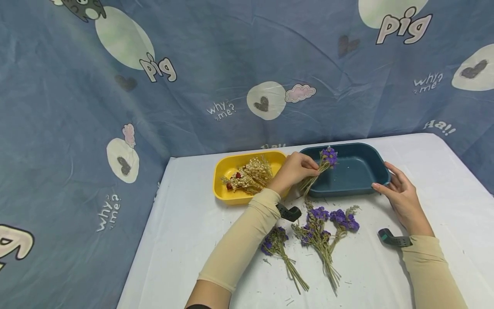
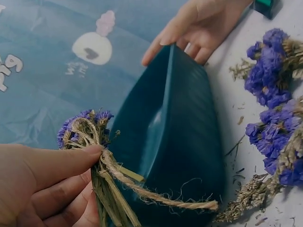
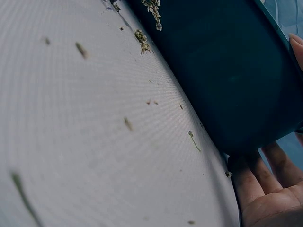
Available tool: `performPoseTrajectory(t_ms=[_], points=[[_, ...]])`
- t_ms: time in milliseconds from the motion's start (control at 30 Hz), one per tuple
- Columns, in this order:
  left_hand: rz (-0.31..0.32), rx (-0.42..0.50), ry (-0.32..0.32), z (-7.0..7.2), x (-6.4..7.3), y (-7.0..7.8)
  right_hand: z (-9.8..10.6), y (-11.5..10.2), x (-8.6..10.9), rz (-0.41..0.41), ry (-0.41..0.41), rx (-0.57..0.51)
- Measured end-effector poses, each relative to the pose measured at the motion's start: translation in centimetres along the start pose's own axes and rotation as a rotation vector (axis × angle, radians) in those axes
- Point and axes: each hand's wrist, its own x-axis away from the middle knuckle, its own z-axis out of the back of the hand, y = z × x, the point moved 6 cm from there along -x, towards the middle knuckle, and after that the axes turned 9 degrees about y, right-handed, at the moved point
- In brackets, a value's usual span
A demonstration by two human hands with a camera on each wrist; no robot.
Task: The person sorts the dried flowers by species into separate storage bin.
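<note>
My left hand (image 1: pixel 294 172) pinches a small bunch of purple dried flowers (image 1: pixel 329 157), bound with twine (image 2: pixel 163 198), between thumb and fingers. The blossoms are over the left end of a dark teal tray (image 1: pixel 349 189), with the stems angling down outside its near left corner. My right hand (image 1: pixel 404 201) grips the tray's right end, thumb at the near corner and fingers around the end wall. In the right wrist view, several fingers (image 3: pixel 279 163) are against the tray's end. Inside the tray, the visible floor holds nothing.
A yellow tray (image 1: pixel 224 200) with dried cream and red flowers (image 1: pixel 251 175) stands to the left. Purple bunches (image 1: pixel 278 244) (image 1: pixel 322 240) lie on the white tabletop (image 1: pixel 185 240) nearer me, among plant scraps. A blue printed curtain (image 1: pixel 216 77) hangs behind.
</note>
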Motion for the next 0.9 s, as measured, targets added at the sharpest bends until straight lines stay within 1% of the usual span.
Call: performPoseTrajectory(t_ms=[167, 300, 433, 467, 633, 767, 900], points=[[-0.007, -0.077, 0.004, -0.9, -1.1, 0.3, -0.1, 0.0, 0.0, 0.006, -0.005, -0.003], [-0.018, -0.117, 0.012, -1.7, -2.1, 0.6, -0.1, 0.0, 0.0, 0.003, -0.007, -0.002], [-0.024, -0.168, 0.021, -2.7, -2.8, 0.7, -0.1, 0.1, 0.1, -0.01, -0.005, -0.011], [-0.022, -0.194, 0.021, -3.0, -2.9, 0.6, 0.0, 0.1, 0.1, -0.013, -0.003, -0.012], [0.002, -0.31, 0.013, -4.4, -3.0, 0.2, 0.1, 0.3, 0.1, -0.019, -0.003, -0.009], [0.002, -0.373, 0.016, -5.1, -3.1, 0.1, 0.1, 0.2, 0.0, -0.015, 0.0, 0.004], [-0.007, -0.438, 0.003, -5.7, -3.1, 0.0, 0.2, 0.2, -0.1, -0.016, 0.008, 0.02]])
